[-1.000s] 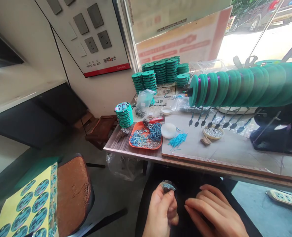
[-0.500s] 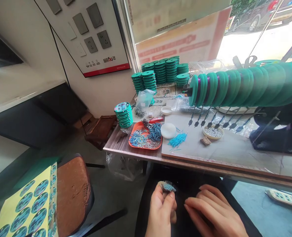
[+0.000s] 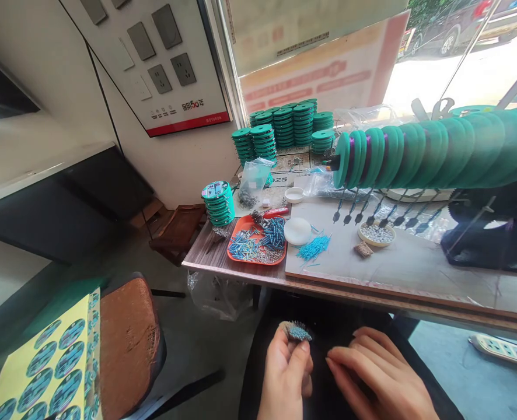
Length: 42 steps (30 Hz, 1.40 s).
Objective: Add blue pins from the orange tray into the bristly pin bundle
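Note:
My left hand [image 3: 287, 364] is closed around a small tight bundle of blue-tipped pieces [image 3: 299, 332], pinched between thumb and fingers above my dark-clothed lap. A short gap to the right, my right hand [image 3: 374, 373] rests with its fingers bent and pressed together; whether anything is between the fingertips cannot be seen. Beyond both hands, on the table, an orange tray [image 3: 258, 261] holds blue spring-like pieces and small metal bits. Thin light-blue tubes [image 3: 314, 248] lie in a heap right of it, by a white round lid [image 3: 297, 231].
A row of green spools [image 3: 385, 156] hangs on a shaft at the right, with dark weights dangling on lines. Under them stands a dish of pale beads [image 3: 377, 234]. More green spools [image 3: 293, 125] are stacked behind. A brown chair [image 3: 129, 344] with a sticker sheet [image 3: 48, 361] is left.
Both hands and the bundle keep the same place and pose. The view has shifted very slightly to the right; the spools still look blurred.

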Each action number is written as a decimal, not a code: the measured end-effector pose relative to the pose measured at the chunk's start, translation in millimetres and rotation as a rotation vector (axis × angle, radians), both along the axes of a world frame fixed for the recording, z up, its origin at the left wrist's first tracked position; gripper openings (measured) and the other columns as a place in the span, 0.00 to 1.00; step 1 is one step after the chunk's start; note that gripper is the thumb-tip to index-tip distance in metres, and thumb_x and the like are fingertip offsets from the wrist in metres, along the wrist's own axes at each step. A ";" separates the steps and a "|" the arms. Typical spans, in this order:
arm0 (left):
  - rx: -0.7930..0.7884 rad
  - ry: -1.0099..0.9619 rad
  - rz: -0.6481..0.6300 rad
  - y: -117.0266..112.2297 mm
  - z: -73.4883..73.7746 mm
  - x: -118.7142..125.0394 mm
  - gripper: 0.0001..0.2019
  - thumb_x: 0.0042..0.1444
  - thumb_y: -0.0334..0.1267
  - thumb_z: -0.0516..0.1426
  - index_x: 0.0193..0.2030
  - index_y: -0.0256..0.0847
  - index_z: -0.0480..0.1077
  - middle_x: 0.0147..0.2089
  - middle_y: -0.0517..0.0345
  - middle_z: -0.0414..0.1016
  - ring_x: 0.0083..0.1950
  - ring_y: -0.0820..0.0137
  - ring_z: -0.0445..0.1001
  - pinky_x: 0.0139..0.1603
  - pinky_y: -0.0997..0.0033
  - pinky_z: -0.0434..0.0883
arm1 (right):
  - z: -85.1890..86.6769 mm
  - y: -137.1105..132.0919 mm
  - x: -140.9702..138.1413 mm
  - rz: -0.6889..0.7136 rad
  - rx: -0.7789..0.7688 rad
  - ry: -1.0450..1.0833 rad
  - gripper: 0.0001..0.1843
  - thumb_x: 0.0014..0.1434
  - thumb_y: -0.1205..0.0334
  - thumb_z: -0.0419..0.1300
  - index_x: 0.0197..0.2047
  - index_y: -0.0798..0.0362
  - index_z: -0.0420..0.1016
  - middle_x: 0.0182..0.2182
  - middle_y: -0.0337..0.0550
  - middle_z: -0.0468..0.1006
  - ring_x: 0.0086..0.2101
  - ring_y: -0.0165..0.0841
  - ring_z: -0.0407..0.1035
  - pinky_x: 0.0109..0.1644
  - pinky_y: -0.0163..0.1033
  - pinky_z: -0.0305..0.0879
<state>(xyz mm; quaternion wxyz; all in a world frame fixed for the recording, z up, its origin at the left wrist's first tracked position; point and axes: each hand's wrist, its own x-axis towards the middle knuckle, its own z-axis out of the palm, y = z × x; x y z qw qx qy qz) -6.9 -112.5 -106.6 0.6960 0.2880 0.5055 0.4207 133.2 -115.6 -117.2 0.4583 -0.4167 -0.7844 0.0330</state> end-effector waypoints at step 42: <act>0.172 -0.228 0.414 6.1 13.0 -21.6 0.14 0.48 0.44 0.62 0.22 0.36 0.65 0.20 0.64 0.54 0.23 0.78 0.53 0.26 0.78 0.57 | 3.4 -4.7 -3.4 0.015 0.112 -0.047 0.13 0.53 0.78 0.49 0.21 0.55 0.55 0.15 0.32 0.56 0.19 0.23 0.50 0.38 0.35 0.56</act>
